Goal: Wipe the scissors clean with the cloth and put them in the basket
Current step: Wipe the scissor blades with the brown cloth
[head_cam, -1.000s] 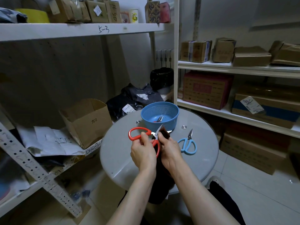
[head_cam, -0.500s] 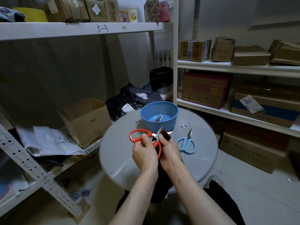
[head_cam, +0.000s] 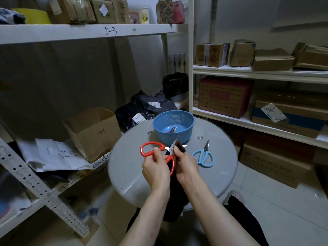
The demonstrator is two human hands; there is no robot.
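1. Head view: over the table (head_cam: 127, 166), the left hand (head_cam: 156, 172) grips the red scissors (head_cam: 169, 149) by one handle, blades apart.
2. The right hand (head_cam: 186, 167) has its fingers pinching the dark cloth (head_cam: 181, 147) round one blade.
3. The blue basket (head_cam: 173, 137) stands just behind. The blue scissors (head_cam: 205, 150) lie on the table to the right.

"方2" is handwritten on the open cardboard box (head_cam: 95, 132) left of the grip on the red scissors (head_cam: 171, 162). High above and left of that grip, "5-3" is marked on the shelf edge (head_cam: 71, 32), and "16 50" is written sideways on a box (head_cam: 123, 12) standing on that shelf. Other labels cannot be read.
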